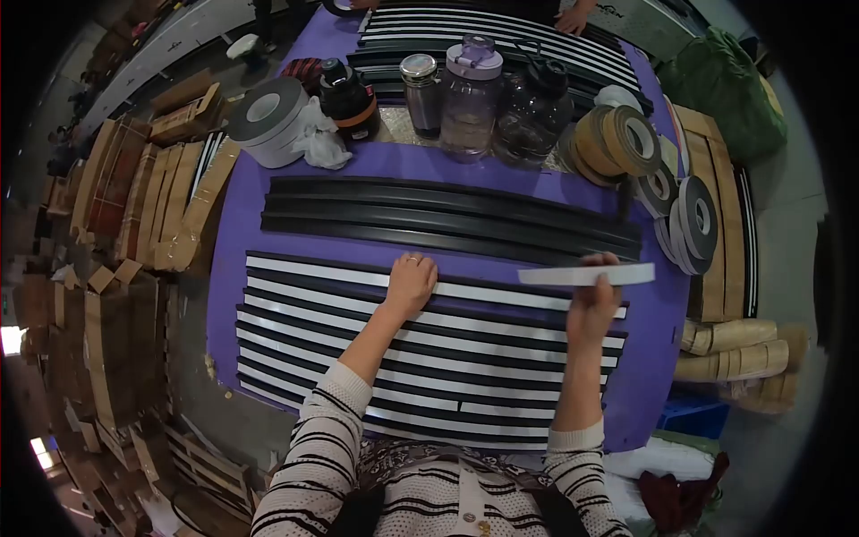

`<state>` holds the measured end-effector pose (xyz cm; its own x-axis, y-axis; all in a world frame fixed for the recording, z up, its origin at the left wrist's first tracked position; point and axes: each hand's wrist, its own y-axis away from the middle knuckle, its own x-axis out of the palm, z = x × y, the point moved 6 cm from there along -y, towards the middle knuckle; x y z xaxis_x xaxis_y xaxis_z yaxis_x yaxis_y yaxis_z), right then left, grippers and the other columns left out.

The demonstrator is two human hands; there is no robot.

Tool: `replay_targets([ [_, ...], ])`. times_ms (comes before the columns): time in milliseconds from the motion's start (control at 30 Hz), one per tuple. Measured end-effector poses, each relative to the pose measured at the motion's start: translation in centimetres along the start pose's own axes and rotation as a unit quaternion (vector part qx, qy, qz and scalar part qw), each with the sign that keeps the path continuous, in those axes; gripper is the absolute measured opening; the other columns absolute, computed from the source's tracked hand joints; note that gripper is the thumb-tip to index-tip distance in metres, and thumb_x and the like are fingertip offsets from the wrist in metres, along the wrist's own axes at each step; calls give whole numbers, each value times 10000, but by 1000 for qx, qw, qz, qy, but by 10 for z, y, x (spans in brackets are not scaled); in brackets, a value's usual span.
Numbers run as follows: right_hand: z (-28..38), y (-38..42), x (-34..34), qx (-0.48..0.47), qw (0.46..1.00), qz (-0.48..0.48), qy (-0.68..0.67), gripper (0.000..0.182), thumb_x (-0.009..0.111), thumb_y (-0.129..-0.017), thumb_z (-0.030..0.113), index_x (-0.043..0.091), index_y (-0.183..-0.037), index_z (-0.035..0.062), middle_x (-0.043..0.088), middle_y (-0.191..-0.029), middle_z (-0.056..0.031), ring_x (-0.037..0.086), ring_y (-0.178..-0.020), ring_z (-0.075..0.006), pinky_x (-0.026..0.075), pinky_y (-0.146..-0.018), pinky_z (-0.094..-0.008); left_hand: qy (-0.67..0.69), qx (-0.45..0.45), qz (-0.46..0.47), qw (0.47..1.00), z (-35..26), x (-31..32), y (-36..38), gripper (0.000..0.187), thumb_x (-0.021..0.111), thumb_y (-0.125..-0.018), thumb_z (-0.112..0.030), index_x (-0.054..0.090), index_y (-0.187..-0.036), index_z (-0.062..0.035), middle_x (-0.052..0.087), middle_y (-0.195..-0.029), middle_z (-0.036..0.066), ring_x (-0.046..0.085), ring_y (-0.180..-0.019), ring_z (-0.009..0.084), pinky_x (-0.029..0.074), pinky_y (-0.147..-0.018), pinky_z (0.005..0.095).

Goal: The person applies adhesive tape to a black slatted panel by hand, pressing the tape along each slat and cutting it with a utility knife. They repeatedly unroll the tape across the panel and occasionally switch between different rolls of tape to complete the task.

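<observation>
My left hand [412, 285] rests with curled fingers on the farthest of several long black strips, each with a white tape band along it. That strip [331, 271] lies crosswise on the purple table [228, 206]. In my right hand [592, 309] is a roll of white tape [544, 276], seen edge-on, between thumb and fingers just above the strip's right part. Whether tape runs from the roll to the strip cannot be made out. Nearer my body lie more white-banded strips [429, 362], side by side. Beyond my hands is a group of plain black strips [385, 201].
Bottles [472, 107] and a steel tumbler [420, 94] stand behind the black strips. Large tape rolls sit at the left [268, 134] and right [693, 219]. Another person's hand [573, 18] is at the far end, by more strips [501, 31]. Cartons [121, 349] are stacked at left.
</observation>
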<state>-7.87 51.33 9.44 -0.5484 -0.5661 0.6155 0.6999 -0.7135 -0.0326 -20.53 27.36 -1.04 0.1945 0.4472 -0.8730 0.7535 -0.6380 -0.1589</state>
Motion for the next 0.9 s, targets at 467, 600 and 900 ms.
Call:
replay_targets([
  [467, -4, 2, 3, 31, 991, 28, -124, 320, 567, -776, 284, 534, -971, 32, 567, -955, -110, 532, -942, -246, 413, -891, -375, 556, -329, -134, 752, 123, -95, 41, 204, 555, -827, -217, 584, -791, -19, 501, -621, -28, 455, -545, 58, 368, -503, 186],
  [600, 13, -32, -155, -12, 988, -151, 28, 261, 590, -780, 202, 534, -935, 0, 566, -900, -108, 537, -888, -227, 435, -819, -335, 359, -397, -218, 816, 268, -156, 70, 159, 570, -800, -143, 621, -792, 7, 494, -634, -28, 401, -559, 42, 331, -505, 193],
  [900, 1, -55, -124, -69, 735, -91, 668, 380, 710, -686, 231, 532, -894, -32, 582, -830, -92, 540, -750, -168, 417, -710, -268, 255, -400, -186, 861, 326, -159, 50, 126, 621, -735, -83, 597, -812, 13, 556, -690, -1, 498, -643, 77, 404, -613, 210],
])
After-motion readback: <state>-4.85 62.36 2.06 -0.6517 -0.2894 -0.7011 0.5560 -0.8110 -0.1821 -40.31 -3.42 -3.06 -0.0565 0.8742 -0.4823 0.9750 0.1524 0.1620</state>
